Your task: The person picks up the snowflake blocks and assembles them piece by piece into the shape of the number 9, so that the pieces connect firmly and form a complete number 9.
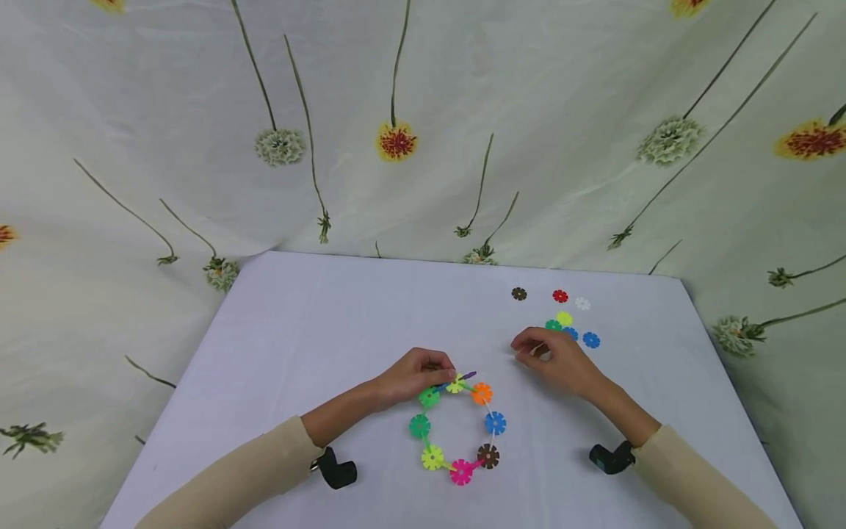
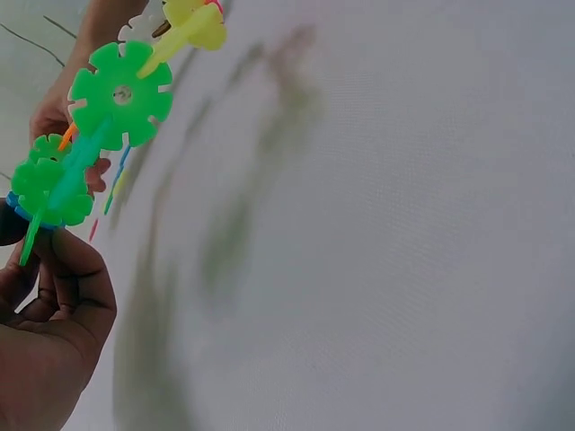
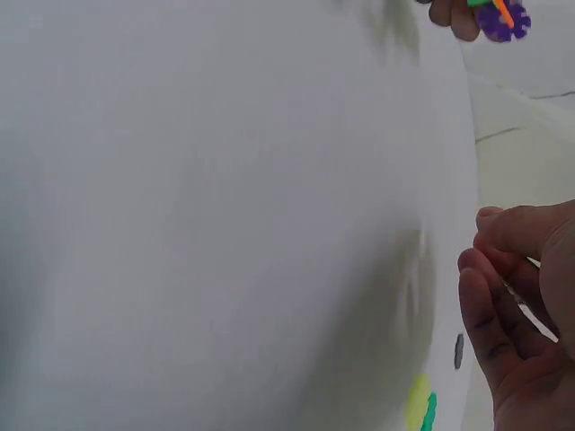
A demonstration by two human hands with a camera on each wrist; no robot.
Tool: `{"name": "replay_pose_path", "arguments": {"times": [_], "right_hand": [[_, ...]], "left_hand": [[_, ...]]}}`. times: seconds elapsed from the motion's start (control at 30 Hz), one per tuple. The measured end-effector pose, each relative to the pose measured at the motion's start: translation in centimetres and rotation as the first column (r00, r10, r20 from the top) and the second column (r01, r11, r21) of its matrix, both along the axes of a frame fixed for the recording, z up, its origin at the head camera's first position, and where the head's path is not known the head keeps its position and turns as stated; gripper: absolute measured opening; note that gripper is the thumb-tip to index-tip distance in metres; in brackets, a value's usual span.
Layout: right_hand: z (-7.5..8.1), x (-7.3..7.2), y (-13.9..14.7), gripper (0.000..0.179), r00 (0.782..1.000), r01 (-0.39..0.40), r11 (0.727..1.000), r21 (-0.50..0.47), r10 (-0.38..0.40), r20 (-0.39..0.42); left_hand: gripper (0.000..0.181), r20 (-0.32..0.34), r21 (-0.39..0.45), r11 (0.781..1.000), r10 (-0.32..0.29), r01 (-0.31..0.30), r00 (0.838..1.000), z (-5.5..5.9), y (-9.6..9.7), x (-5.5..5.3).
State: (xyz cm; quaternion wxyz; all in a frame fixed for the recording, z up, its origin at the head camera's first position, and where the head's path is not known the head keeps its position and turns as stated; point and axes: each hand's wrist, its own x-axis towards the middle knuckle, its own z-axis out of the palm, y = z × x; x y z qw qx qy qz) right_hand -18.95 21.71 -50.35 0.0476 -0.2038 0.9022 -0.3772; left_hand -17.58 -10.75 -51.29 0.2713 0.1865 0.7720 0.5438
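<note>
While the ring of linked discs (image 1: 460,472) is pinched at its far left part by the thumb and fingers of the left hand (image 1: 413,373), the right hand (image 1: 554,360) is held to the right of it, well apart from the ring, with thumb and fingertips brought close together; whether anything thin is gripped between them cannot be told. The ring is placed near the middle of the white counter (image 1: 330,316), and its flat-facing discs are joined by others set edge-on. A purple disc (image 1: 468,375) is seen edge-on at the far side, an orange disc (image 1: 482,394) is set at the far right, a brown disc (image 1: 488,456) at the near right, and two green ones (the larger-looking in the left wrist view) are set along the left. Beyond the right hand, seven loose discs are scattered on the far right of the counter: a dark brown one, a red one (image 1: 560,296), a white one (image 1: 582,303), a yellow one, a green one and two blue ones, of which the left one is partly covered by the right hand. Beige sleeves (image 1: 247,470) are worn, and a flowered cloth (image 1: 548,81) is hung behind.
</note>
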Motion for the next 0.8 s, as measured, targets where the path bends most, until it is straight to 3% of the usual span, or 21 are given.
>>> {"name": "replay_pose_path", "arguments": {"times": [0.2,0.4,0.7,0.8], "right_hand": [[-0.8,-1.4,2.8,0.023,0.989,0.151,0.980,0.130,-0.149,-0.022],[-1.0,-1.7,4.9,0.031,0.966,0.258,0.922,0.288,-0.254,-0.053],[-0.8,-2.2,5.1,0.030,0.965,0.256,0.919,0.299,-0.259,-0.031],[-0.7,-2.2,4.9,0.025,0.975,0.223,0.932,0.286,-0.219,-0.045]], "left_hand": [[0.022,0.005,-0.002,1.000,0.004,-0.004,1.000,0.0,-0.3,0.1],[0.022,-0.001,-0.004,1.000,0.001,-0.001,1.000,0.2,-0.3,0.1],[0.022,-0.001,-0.011,1.000,0.010,-0.010,1.000,0.5,-0.5,0.3],[0.023,0.001,-0.007,1.000,0.010,-0.010,1.000,0.7,-0.5,0.5]]}}
